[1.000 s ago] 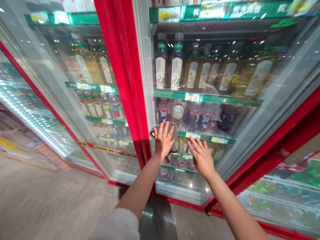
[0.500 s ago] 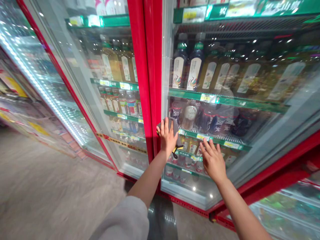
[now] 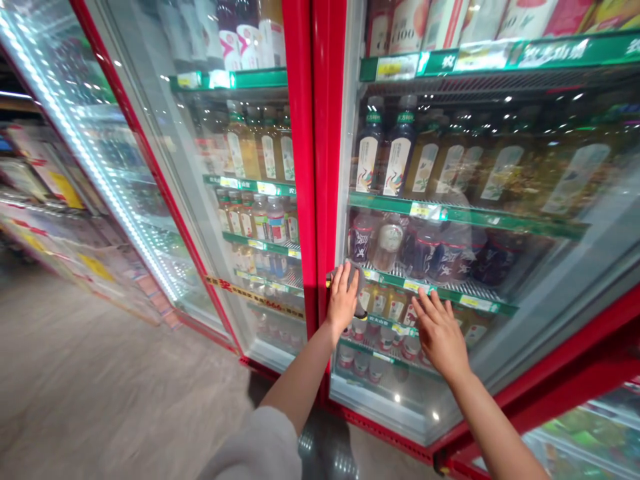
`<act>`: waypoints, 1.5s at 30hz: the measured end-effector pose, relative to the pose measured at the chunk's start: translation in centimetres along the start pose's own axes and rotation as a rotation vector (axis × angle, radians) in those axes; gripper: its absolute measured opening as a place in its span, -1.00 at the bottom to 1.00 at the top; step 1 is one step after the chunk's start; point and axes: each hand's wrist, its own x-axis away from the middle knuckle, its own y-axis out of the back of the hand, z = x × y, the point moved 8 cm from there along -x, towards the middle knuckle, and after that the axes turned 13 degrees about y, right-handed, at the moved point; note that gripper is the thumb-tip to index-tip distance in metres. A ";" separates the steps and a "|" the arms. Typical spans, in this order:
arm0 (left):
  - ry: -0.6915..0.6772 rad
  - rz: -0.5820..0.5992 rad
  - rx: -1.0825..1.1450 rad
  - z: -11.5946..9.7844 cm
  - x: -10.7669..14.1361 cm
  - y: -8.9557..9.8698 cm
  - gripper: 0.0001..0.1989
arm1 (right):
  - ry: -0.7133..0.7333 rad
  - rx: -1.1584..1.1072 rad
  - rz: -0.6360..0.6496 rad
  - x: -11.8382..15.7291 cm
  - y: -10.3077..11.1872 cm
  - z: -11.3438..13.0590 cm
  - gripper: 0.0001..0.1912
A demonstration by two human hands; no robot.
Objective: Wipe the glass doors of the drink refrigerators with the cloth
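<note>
My left hand [image 3: 343, 300] lies with its fingers stretched over a dark grey cloth [image 3: 356, 273], holding it against the fridge glass close to the red door frame [image 3: 326, 167]. Most of the cloth is hidden under the palm; a yellow and black edge shows below it. To the right, my right hand [image 3: 443, 333] is open and holds nothing. Its fingers are apart and at the glass door [image 3: 410, 400], though firm contact cannot be made out. Behind the glass, dark bottles [image 3: 426, 250] and smaller bottles [image 3: 395, 307] stand on green-edged shelves.
A second glass door [image 3: 270, 350] with shelved drinks [image 3: 277, 220] is on the left. Further left is a lit cooler [image 3: 155, 220] beside stacked goods [image 3: 55, 200]. Grey floor [image 3: 190, 400] lies below. Another red-framed fridge [image 3: 590, 427] occupies the lower right.
The view has tilted up, so the fridges sit lower and further right. Against the glass, my left hand and the cloth have slid down slightly. My right hand stays open at the door.
</note>
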 end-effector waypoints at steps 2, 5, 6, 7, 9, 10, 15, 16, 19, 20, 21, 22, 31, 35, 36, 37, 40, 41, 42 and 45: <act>-0.102 0.029 0.043 -0.1 1.8 0.3 -0.29 | 0.006 0.006 -0.007 0.1 0.0 0.1 -0.10; -0.230 0.016 0.102 -0.3 3.7 2.2 -0.25 | 0.009 0.011 -0.016 0.1 0.0 0.2 -0.10; -0.252 -0.010 0.109 -0.3 4.0 3.1 -0.25 | 0.007 0.013 -0.017 0.1 0.0 0.3 -0.09; -0.258 -0.049 0.109 -0.1 4.2 4.1 -0.26 | 0.006 0.015 -0.018 0.1 0.0 0.4 -0.08; -0.228 -0.137 0.084 0.7 4.2 5.5 -0.27 | 0.003 0.022 -0.019 0.0 -0.1 0.5 -0.06; -0.199 -0.172 0.063 1.2 4.1 5.8 -0.27 | 0.000 0.026 -0.022 0.0 -0.2 0.6 -0.06; -0.030 -0.144 -0.103 4.7 2.3 3.3 -0.33 | -0.019 0.054 -0.022 -0.1 -0.1 1.0 -0.08; -0.014 -0.115 -0.134 5.1 1.7 2.6 -0.35 | -0.022 0.060 -0.023 -0.3 0.0 1.1 -0.08; -0.031 -0.073 -0.173 5.2 -0.5 2.2 -0.34 | -0.026 0.078 -0.059 -1.0 0.6 1.8 -0.09; -0.044 -0.088 -0.166 4.9 -1.5 2.8 -0.32 | -0.027 0.085 -0.078 -1.4 0.9 2.2 -0.09; -0.052 -0.114 -0.153 4.6 -2.6 3.6 -0.29 | -0.031 0.093 -0.100 -1.8 1.1 2.5 -0.10; -0.053 -0.145 -0.139 4.2 -3.8 4.6 -0.26 | -0.040 0.100 -0.125 -2.2 1.4 2.8 -0.12; -0.085 -0.271 -0.074 4.1 -5.4 6.4 -0.06 | -0.223 0.100 -0.264 -3.9 2.0 3.9 -0.57; -0.152 -0.225 -0.060 4.7 -3.4 5.1 -0.06 | -0.274 0.049 -0.245 -3.7 1.8 3.5 -0.58; -0.162 -0.224 -0.046 4.5 -4.0 5.6 -0.08 | -0.286 0.039 -0.238 -3.7 1.8 3.4 -0.57; -0.166 -0.228 -0.028 4.1 -4.9 6.4 -0.10 | -0.301 0.033 -0.234 -3.7 1.8 3.3 -0.57; -0.162 -0.253 0.022 2.7 -9.3 9.6 -0.17 | -0.344 0.035 -0.233 -3.9 2.1 3.2 -0.60; -0.162 -0.274 0.031 2.3 -10.6 10.5 -0.19 | -0.357 0.040 -0.236 -4.0 2.3 3.2 -0.60; -0.166 -0.290 0.036 1.9 -11.7 11.2 -0.21 | -0.369 0.045 -0.239 -4.2 2.4 3.3 -0.61; -0.176 -0.317 0.039 1.8 -12.1 11.0 -0.24 | -0.379 0.036 -0.246 -4.5 2.6 3.8 -0.62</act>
